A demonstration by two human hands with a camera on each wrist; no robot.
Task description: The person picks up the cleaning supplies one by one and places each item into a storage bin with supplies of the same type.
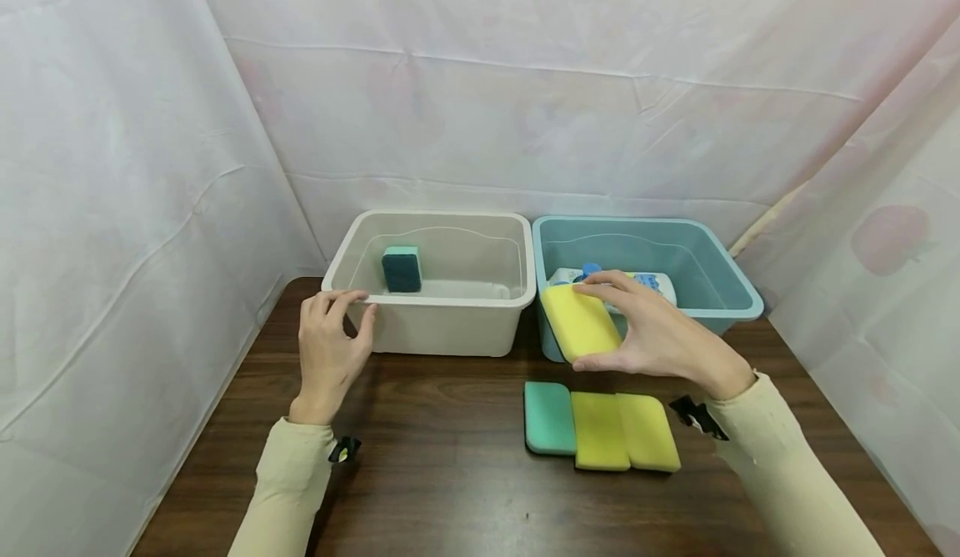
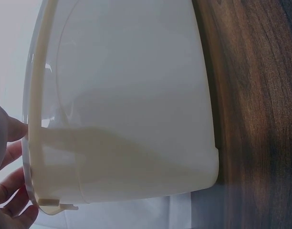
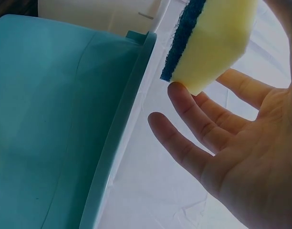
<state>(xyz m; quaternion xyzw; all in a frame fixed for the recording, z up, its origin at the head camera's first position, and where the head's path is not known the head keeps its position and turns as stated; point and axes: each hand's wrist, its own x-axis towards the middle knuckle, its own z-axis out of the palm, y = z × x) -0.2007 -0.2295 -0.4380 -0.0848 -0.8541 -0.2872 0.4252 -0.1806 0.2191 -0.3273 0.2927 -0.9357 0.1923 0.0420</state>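
Note:
My right hand [image 1: 652,328] pinches a yellow scrub sponge [image 1: 579,322] between thumb and fingers, held in the air before the blue bin [image 1: 727,311]. A dark blue scouring layer shows on one side of the sponge [image 3: 217,43] in the right wrist view. At the front left corner of the beige bin [image 1: 442,332], my left hand [image 1: 330,353] holds the rim with curled fingers and thumb. A green sponge with a dark scouring face [image 1: 402,272] stands inside that bin, near its left back.
On the brown wooden table [image 1: 435,457] lie a green sponge [image 1: 549,418] and two yellow ones side by side, the left yellow sponge [image 1: 598,432] in the middle. The blue bin contains a white bottle [image 1: 656,283] and a blue cap [image 1: 591,269]. Pale curtains [image 1: 480,123] enclose the table.

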